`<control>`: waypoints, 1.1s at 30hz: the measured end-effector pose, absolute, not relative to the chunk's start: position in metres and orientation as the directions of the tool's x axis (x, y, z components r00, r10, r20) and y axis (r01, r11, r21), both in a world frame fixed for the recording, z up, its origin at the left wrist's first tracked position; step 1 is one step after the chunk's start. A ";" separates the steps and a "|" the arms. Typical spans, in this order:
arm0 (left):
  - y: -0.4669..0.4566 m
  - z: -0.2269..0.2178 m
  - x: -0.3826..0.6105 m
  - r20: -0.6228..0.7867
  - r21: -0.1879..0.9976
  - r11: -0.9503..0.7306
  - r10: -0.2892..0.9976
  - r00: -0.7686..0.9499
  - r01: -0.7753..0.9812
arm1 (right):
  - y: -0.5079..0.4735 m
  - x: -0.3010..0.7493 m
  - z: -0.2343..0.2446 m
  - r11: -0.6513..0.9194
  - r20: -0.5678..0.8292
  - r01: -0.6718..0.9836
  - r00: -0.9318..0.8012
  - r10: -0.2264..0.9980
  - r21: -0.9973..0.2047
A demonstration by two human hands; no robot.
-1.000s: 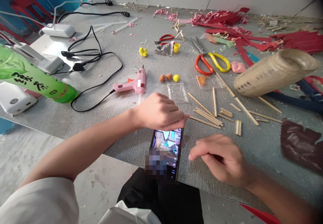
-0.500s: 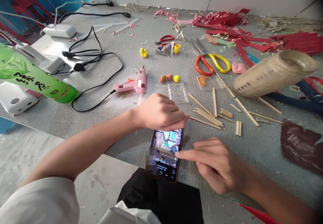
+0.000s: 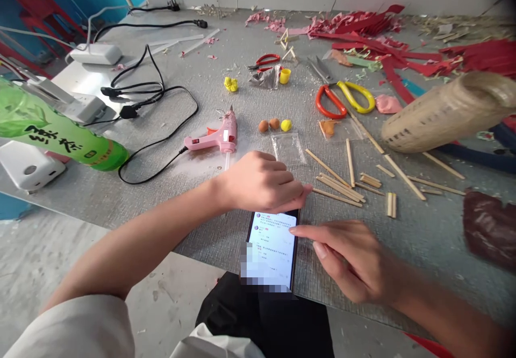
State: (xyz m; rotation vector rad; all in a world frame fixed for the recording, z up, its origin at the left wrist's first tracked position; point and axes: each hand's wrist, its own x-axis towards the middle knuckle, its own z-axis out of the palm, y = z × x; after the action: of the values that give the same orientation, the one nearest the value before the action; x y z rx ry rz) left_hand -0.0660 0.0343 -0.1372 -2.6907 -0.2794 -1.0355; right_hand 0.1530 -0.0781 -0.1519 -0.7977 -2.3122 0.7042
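Note:
A smartphone (image 3: 271, 253) lies at the table's front edge, its bright screen showing lines of text. My left hand (image 3: 266, 183) is closed with its fingers curled, over the phone's upper end; anything inside it is hidden. From the right, my right hand (image 3: 350, 258) extends its index finger to the screen's right side, thumb apart, holding nothing. Thin wooden sticks (image 3: 341, 187) lie just beyond the hands. A small clear plastic bag (image 3: 289, 149) and a pink hot glue gun (image 3: 217, 138) are behind my left hand. Brown balls (image 3: 268, 125) and a yellow ball (image 3: 286, 126) sit behind the bag.
Scissors (image 3: 342, 100) with red and yellow handles lie behind the sticks, beside a tan cylindrical container (image 3: 443, 113). Red paper strips (image 3: 363, 43) spread across the back right. At left are a green tea bottle (image 3: 60, 127), black cables (image 3: 155, 84) and white power strips (image 3: 97, 54).
The phone screen has switched from a picture to a white page of text. My right index finger is slightly higher on the screen. The whole view has shifted slightly.

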 end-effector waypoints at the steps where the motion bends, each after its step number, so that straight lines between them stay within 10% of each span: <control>1: 0.034 -0.137 -0.066 0.683 -0.160 -0.951 0.085 0.726 0.263 | -0.079 0.152 -0.152 0.695 0.373 0.364 -0.642 0.670 -0.620; 10: 0.034 -0.138 -0.065 0.694 -0.136 -0.950 0.112 0.711 0.282 | -0.091 0.143 -0.157 0.799 0.472 0.412 -0.651 0.595 -0.439; 33: 0.035 -0.145 -0.071 0.704 0.016 -0.964 0.199 0.681 0.265 | -0.088 0.138 -0.155 0.690 0.346 0.589 -0.599 0.722 -0.420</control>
State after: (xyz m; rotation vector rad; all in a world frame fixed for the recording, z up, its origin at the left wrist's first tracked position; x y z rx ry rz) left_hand -0.0708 0.0351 -0.1447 -2.8002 -0.3876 -1.1571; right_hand 0.1383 -0.0877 -0.1552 -1.0084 -2.4058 0.3602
